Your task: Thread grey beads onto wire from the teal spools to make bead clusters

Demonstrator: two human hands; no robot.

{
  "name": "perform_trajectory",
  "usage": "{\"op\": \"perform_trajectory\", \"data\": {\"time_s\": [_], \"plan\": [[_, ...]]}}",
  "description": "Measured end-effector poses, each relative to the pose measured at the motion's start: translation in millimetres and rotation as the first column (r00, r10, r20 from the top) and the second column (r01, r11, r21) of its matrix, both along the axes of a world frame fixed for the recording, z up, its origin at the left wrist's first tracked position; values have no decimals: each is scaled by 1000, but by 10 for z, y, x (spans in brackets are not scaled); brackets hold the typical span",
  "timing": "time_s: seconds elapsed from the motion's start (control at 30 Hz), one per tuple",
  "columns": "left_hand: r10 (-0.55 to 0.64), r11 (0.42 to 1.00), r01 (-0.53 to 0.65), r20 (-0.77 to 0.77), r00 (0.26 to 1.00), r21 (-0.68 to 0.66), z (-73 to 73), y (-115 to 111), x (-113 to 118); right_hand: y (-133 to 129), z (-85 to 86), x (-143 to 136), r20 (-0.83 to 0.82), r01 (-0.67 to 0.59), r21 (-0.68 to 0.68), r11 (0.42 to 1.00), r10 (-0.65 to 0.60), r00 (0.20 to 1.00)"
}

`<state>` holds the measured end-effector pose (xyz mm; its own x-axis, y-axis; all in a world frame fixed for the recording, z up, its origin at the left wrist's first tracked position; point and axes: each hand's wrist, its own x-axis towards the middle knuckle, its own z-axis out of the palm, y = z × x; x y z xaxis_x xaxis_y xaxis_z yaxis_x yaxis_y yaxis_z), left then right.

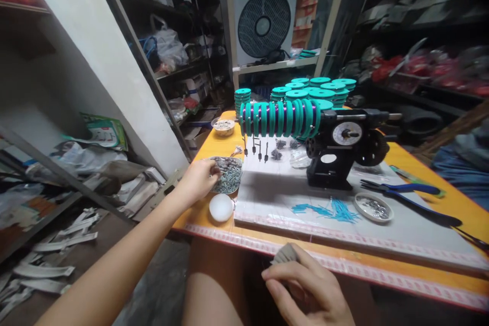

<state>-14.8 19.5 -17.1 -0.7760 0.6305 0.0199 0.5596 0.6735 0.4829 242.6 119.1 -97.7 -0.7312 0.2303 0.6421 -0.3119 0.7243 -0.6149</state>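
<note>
My left hand (204, 175) is over the left edge of a shallow dish of small grey pieces (228, 178). Its fingertips are pinched together; whatever lies between them is hidden. In the foreground my right hand (313, 285) is closed, with a grey ridged piece (286, 254) between thumb and fingers, below the table's front edge. Before me stands a black hand winding machine (330, 163) with a dial (347, 134). Its shaft bears a row of turquoise bobbins (280, 118) wound with purple wire. Several small dark pieces (260, 155) hang beneath the row.
A white cup (221, 208) is beside the dish. On the grey board (275, 209) lie blue strips (332, 210), a small dish of metal bits (373, 208) and blue-handled pliers (401, 188). Turquoise spools (321, 92) are stacked behind the machine. A bowl (223, 126) sits at back left.
</note>
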Motion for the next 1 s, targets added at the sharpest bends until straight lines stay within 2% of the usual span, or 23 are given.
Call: {"op": "perform_trajectory", "data": {"time_s": [0.1, 0.2, 0.23, 0.27, 0.3, 0.37, 0.4, 0.47, 0.6, 0.73, 0.87, 1.0], "plan": [[59, 988, -67, 63, 996, 140, 24, -142, 311, -12, 44, -4, 13, 18, -49, 999, -18, 1000], [22, 971, -85, 273, 962, 222, -89, -278, 791, -26, 103, -9, 41, 0, -103, 995, 5, 999], [-5, 964, -97, 382, 924, 246, -150, -309, 959, -33, 120, -11, 67, -12, -131, 991, 21, 998], [-32, 929, -200, 606, 795, 311, -217, -329, 1117, -42, 134, -12, 93, -25, -159, 987, 40, 995], [-92, 892, -286, 760, 644, 350, -285, -339, 1261, -53, 144, -13, 116, -38, -190, 981, 60, 991], [-178, 794, -472, 889, 422, 383, -411, -329, 1489, -80, 157, -15, 142, -52, -259, 965, 91, 986], [-210, 745, -545, 911, 356, 385, -464, -314, 1573, -94, 160, -16, 145, -58, -292, 955, 105, 984], [-243, 661, -652, 928, 282, 371, -547, -280, 1689, -121, 165, -17, 138, -72, -355, 932, 128, 982], [-255, 580, -745, 942, 217, 329, -627, -249, 1816, -149, 186, -12, 169, -81, -432, 898, 169, 971], [-205, 578, -758, 953, 224, 303, -614, -259, 1894, -158, 211, -13, 191, -69, -471, 879, 178, 965], [-170, 548, -783, 956, 241, 295, -589, -263, 1914, -169, 216, -30, 206, -55, -488, 871, 176, 963], [-167, 570, -772, 959, 227, 282, -612, -272, 1903, -178, 213, -38, 201, -62, -505, 861, 187, 962]]}}
